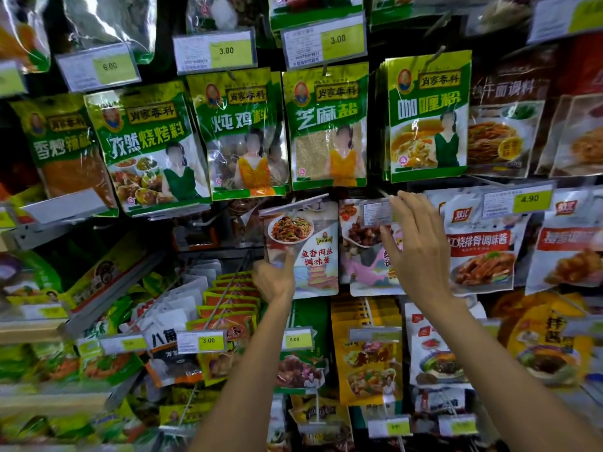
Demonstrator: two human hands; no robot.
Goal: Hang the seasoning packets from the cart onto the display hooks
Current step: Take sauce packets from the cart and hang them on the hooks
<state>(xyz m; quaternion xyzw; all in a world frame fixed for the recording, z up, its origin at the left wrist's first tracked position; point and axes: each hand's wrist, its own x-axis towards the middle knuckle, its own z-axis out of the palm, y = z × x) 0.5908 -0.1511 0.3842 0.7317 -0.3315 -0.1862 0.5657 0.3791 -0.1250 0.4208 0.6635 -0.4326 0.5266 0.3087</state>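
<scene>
Head view: your right hand (421,252) reaches up on an outstretched forearm, fingers long and only lightly bent. Its forefinger and thumb pinch the right edge of a clear plastic price tag (375,213). Lower and left of that tag, your left hand (274,280) grips the lower left edge of a glossy, flat seasoning packet (315,256), thumb pressed on the printed front, the other fingers curled out of sight behind. The packet stands upright against the display, just left of the tag. A shiny pink packet (368,272) hangs directly below the tag.
</scene>
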